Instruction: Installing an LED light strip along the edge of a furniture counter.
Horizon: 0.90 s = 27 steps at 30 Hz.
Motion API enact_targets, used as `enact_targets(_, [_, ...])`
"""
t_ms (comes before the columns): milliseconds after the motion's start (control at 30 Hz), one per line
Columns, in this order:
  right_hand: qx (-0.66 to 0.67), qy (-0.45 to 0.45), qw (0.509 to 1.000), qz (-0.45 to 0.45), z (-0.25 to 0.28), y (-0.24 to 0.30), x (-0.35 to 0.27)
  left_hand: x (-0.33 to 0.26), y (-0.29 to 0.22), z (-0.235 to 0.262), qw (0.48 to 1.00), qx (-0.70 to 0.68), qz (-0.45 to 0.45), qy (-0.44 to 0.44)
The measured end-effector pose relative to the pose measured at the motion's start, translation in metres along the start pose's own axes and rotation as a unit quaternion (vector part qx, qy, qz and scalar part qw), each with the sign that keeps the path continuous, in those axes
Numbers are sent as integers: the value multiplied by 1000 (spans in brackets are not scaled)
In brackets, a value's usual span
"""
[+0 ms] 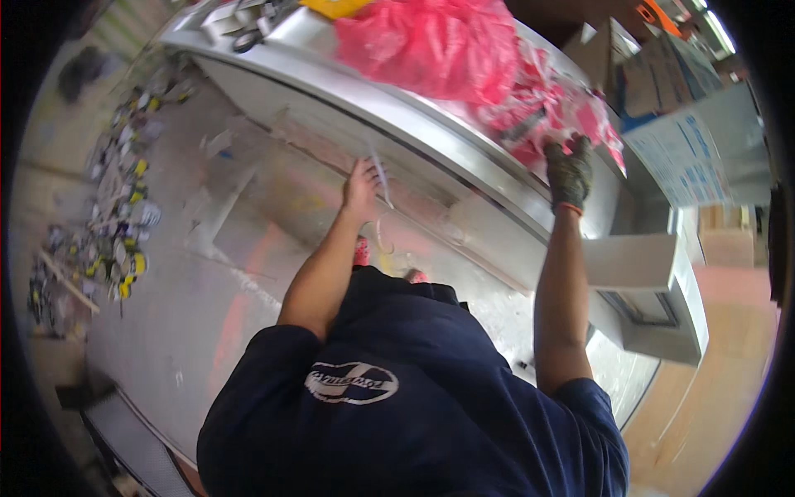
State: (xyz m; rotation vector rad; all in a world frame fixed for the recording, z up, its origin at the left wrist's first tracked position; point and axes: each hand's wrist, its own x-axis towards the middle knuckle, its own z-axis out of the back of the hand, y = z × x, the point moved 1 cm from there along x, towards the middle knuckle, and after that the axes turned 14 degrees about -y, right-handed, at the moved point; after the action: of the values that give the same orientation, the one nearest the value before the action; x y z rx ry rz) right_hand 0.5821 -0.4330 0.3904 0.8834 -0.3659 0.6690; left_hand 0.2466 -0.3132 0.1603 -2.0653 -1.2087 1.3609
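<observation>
Head view: the left hand (362, 190), fingers half curled, has a pale strip (384, 187) at its fingertips; the gloved right hand (569, 172) meets pink plastic (570, 106); neither grip is clear.

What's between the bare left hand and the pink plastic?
In the head view, the white counter's front edge lies between the left hand and the pink plastic.

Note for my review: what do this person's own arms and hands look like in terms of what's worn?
Short dark navy sleeves leave both forearms uncovered. The left hand has no glove. The right hand wears a dark, mottled olive-grey glove with an orange-red band at the wrist.
</observation>
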Motion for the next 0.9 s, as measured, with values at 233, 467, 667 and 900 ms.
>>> enact_targets(233, [36,37,998,-21,-2,-9,8,11,-26,0,999,21,11,25])
enact_targets(467, [284,147,947,-24,56,145,-83,43,-58,13,990,15,89,107])
enact_targets(667, [162,291,938,-93,-24,170,-200,66,-79,15,981,-1,106,162])
enact_targets(900, [-27,390,920,-29,-118,195,-213,72,-81,31,968,-31,116,219])
